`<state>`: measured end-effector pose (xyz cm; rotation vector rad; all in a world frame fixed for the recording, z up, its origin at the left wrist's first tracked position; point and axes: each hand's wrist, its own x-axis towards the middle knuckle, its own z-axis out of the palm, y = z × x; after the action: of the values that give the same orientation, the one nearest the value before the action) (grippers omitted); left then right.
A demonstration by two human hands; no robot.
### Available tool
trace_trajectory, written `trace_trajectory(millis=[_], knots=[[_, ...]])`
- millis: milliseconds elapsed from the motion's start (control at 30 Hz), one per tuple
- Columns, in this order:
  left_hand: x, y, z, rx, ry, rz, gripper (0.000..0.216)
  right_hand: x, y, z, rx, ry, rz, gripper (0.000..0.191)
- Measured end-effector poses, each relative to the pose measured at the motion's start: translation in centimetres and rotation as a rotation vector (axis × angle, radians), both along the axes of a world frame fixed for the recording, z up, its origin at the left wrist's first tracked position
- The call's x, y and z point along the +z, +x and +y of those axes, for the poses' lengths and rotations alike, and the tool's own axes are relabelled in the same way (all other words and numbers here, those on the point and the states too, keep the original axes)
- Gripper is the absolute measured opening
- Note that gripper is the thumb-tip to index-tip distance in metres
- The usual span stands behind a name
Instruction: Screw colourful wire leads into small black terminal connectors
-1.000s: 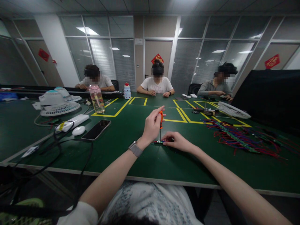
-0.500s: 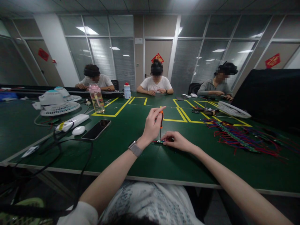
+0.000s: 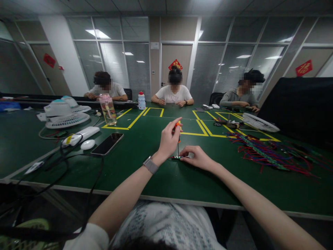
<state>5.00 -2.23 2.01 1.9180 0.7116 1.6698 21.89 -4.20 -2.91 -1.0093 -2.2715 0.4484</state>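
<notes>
My left hand (image 3: 168,139) is closed round the orange handle of a small screwdriver (image 3: 178,132), held upright with its thin shaft pointing down. The tip rests on a small green circuit board (image 3: 177,157) lying on the green table (image 3: 145,173). My right hand (image 3: 197,157) pinches that board at its right end and presses it to the table. A grey watch sits on my left wrist.
A black phone (image 3: 107,143), a white mouse (image 3: 87,144), a white power strip (image 3: 81,134) and black cables lie at the left. White fans (image 3: 63,111) and a bottle (image 3: 108,109) stand behind. A heap of coloured wires (image 3: 262,151) lies at the right. Three people sit across the table.
My left fingers have shifted on the screwdriver handle, the forefinger lifting and closing again. The screwdriver, the board and my right hand stay in place.
</notes>
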Motion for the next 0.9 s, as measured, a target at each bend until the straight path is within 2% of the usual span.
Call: trace_trajectory(millis=[67, 167, 567, 767, 900], knots=[[-0.4, 0.1, 0.4, 0.011, -0.041, -0.024, 0.035, 0.0, 0.0, -0.1, 0.004, 0.014, 0.004, 0.010], [-0.6, 0.0, 0.9, 0.103, -0.051, -0.026, 0.035, 0.0, 0.0, -0.1, 0.023, 0.040, -0.012, 0.011], [-0.5, -0.3, 1.2, 0.282, -0.037, -0.024, 0.030, 0.0, 0.0, -0.1, 0.045, 0.099, -0.058, 0.013], [0.3, -1.1, 1.7, 0.299, -0.069, -0.089, 0.030, -0.1, 0.0, -0.1, 0.036, 0.095, -0.070, 0.013], [1.0, -1.9, 1.8, 0.267, -0.073, -0.005, 0.031, 0.0, -0.1, -0.2, 0.011, 0.090, -0.075, 0.011]])
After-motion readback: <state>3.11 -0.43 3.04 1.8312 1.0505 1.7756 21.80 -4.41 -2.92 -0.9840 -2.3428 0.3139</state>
